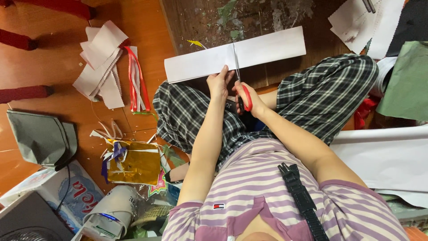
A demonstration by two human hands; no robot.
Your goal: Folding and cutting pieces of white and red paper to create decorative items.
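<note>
Down over the person's lap, a long white paper strip (235,54) lies crosswise, above the knees of the plaid trousers (321,91) and over a dark, paint-flecked board (249,15) on the floor. The left hand (219,84) pinches the strip's near edge just left of its middle, thumb and fingers closed on the paper. The right hand (249,99) has its grip closed through the red handles of a pair of scissors (240,87); the blades run up across the strip near its centre, where a cut line shows. Both hands sit just beside each other, almost touching.

On the orange wooden floor (49,67) towards its left edge lies a heap of white paper pieces with zigzag edges (100,62), with red ribbon strips (136,78) touching its right side. Nearer the lower left corner are a grey cloth bag (42,136), a crumpled gold foil sheet (133,163) and a paper roll (111,214). At the upper right corner more white sheets (361,22) lie beside green cloth (408,80). A large white sheet (388,156) lies along the right edge.
</note>
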